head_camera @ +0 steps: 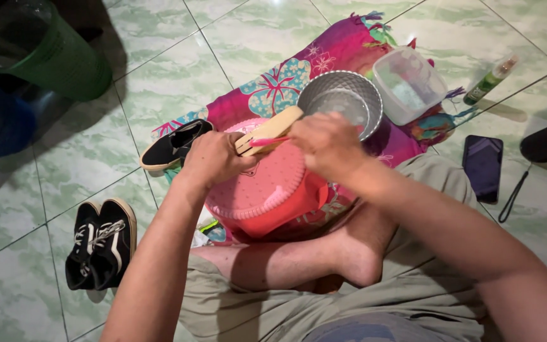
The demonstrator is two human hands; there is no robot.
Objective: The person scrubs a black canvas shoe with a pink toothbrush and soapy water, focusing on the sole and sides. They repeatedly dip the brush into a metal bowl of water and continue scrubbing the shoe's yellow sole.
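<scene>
Sitting on the floor, the person's left hand (213, 158) pinches a tan shoe insole (268, 130) over the upturned pink basin (257, 190) while the right hand (325, 144) closes round a pink brush (267, 141), and a hard stroke could, I'd say, flick the insole free.

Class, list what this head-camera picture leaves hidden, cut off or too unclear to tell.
- Pink brush: head view, its bristle end is hidden behind the right hand.
- Shoe insole: near end covered by the left hand.
- Green bin: cut off by the top edge.
- Metal bowl: contents unclear.
</scene>
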